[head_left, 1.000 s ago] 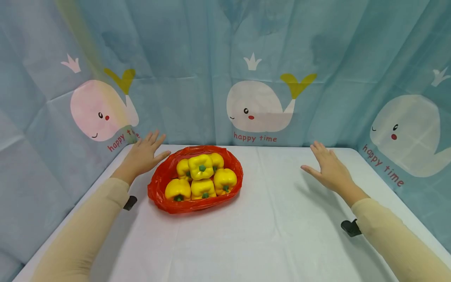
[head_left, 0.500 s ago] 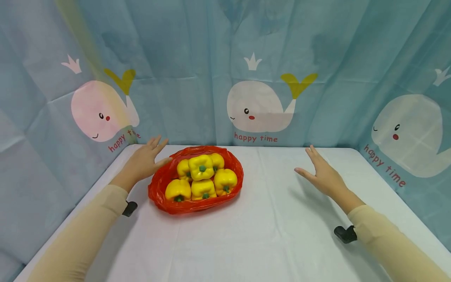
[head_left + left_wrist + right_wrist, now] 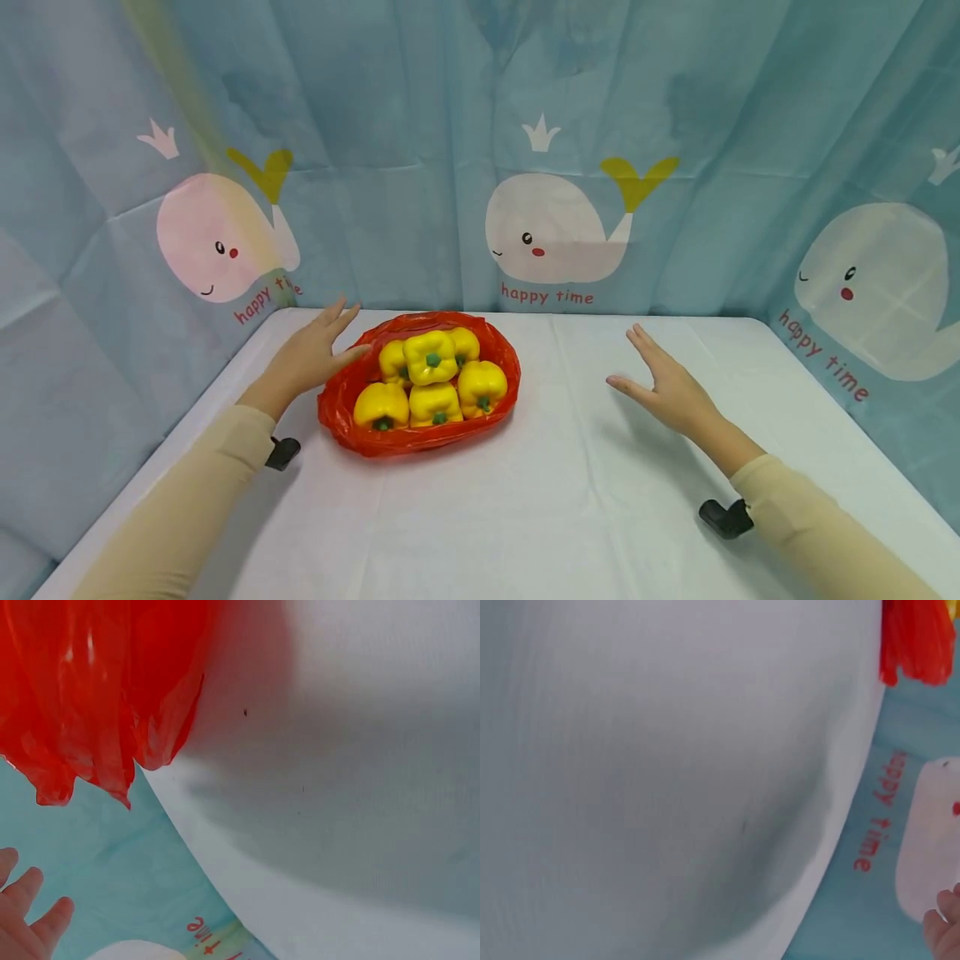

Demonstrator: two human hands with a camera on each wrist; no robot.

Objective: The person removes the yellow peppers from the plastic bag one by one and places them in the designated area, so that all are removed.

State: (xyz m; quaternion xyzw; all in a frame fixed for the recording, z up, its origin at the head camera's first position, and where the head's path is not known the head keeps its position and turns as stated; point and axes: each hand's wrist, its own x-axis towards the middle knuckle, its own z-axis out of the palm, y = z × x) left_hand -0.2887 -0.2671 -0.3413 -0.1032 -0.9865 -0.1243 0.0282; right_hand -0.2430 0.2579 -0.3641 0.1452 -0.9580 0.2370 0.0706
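Note:
Several yellow bell peppers (image 3: pixel 431 357) with green stems sit piled in a red plastic bag (image 3: pixel 352 437), its mouth spread wide, left of the table's middle. My left hand (image 3: pixel 303 362) hovers at the bag's left side with fingers spread, the thumb tip overlapping the rim in the head view. The bag's crumpled red side (image 3: pixel 97 690) fills a corner of the left wrist view, with the hand's fingers (image 3: pixel 52 922) low at the edge. Over the right half of the table, apart from the bag, my right hand (image 3: pixel 675 396) holds nothing, its fingers straight and thumb out.
A white cloth covers the table (image 3: pixel 480 525). Light blue curtains (image 3: pixel 390 233) printed with whales hang close behind it and along both sides. A black wrist camera (image 3: pixel 726 518) sits below the right cuff, another (image 3: pixel 282 453) below the left.
My right hand has moved left and a little nearer to me. My left hand has shifted slightly right and down, its thumb now over the bag's rim. The bag and peppers stay put.

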